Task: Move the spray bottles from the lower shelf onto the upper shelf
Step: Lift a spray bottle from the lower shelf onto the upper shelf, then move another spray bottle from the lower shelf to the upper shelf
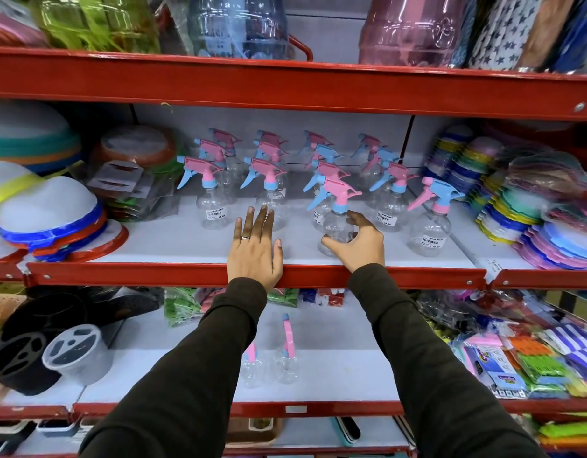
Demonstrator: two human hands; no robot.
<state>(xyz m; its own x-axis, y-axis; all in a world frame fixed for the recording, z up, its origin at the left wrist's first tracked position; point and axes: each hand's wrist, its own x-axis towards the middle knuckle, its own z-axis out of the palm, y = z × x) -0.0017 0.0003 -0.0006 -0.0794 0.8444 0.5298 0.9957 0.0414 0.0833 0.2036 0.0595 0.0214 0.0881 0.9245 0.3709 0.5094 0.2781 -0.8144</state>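
Several clear spray bottles with pink and blue trigger heads stand in rows on the upper shelf (186,249). My right hand (359,241) curls around the base of one front bottle (336,223) that stands on that shelf. My left hand (254,247) lies flat, fingers spread, on the shelf's front, just short of another bottle (269,196) and holding nothing. Two spray bottles (287,353) remain on the lower shelf (335,375) between my forearms; the left one (250,365) is partly hidden by my left sleeve.
Stacked plastic lids and bowls (47,219) fill the upper shelf's left, colourful plates (530,223) its right. Black and clear holders (37,352) sit lower left, packaged goods (516,358) lower right. Large tinted jars (239,24) stand on the top shelf.
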